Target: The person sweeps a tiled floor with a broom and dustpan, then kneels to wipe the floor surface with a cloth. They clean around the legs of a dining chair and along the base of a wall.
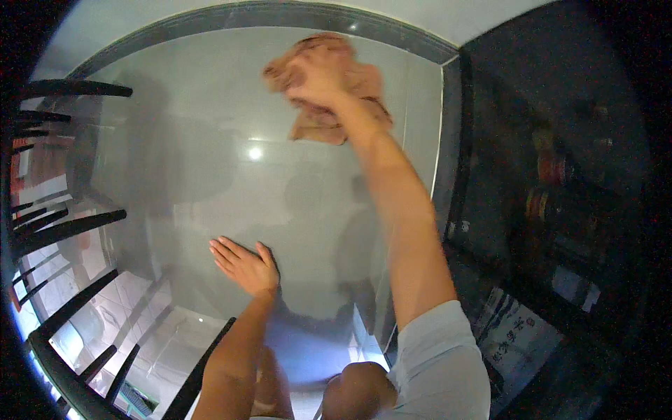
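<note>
My right hand [317, 81] presses a crumpled pinkish-brown cloth [362, 79] against the glossy grey tiled floor [210, 115], near the far wall. Hand and cloth are both blurred, and part of the cloth is hidden under my fingers. My left hand [247, 265] rests palm down on the same floor, closer to me. Its thumb stands apart from the fingers and nothing is in it. The right arm stretches far forward, while the left is bent nearer my body.
Black chair legs [79, 231] stand along the left side. A dark grey skirting board [294, 16] runs along the far wall. To the right rises a dark, glossy panel [504, 131], and a pale printed item [520, 331] bearing writing shows low there. My knee [359, 391] is at the bottom.
</note>
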### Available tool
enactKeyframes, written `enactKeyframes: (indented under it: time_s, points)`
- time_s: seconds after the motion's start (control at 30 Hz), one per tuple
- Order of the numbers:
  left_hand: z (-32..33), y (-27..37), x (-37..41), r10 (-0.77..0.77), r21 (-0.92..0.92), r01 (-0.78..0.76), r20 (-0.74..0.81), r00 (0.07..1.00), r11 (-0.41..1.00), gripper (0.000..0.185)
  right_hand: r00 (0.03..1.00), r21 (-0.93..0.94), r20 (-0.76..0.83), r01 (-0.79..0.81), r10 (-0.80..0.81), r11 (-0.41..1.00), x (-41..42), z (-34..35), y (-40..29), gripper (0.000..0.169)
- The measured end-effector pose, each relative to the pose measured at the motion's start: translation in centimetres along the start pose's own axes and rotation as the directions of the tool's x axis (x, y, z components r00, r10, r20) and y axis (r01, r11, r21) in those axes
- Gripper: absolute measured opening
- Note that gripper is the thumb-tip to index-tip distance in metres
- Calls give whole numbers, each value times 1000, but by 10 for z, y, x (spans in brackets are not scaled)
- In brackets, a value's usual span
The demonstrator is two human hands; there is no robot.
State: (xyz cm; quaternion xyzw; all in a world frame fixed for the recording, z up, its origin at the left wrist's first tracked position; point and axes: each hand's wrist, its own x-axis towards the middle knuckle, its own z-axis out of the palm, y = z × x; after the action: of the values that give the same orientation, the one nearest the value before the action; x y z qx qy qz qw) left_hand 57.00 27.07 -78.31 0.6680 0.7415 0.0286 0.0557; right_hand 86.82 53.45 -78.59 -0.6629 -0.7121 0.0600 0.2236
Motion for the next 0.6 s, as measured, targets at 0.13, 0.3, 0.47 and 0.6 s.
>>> enactKeyframes:
  time_s: [0.13,0.3,0.47,0.6]
  points:
    - [5,-10,-2,-16,-6,16,-38,999,1000,77,924,44,102,365,-368,930,-62,-17,-114,28]
    - [2,-5,3,-26,-10,26,-68,997,1000,77,999,284,3,41,-44,958,-161,-8,-94,37]
    - [4,3,-1,-30,-15,30,-11,999,999,76,842,-288,-388,-498,376,818,-141,-38,57,61]
    - [0,6,0,-29,-5,29,4,1000,1000,77,723,-191,-382,-671,576,716,-115,-65,110,64]
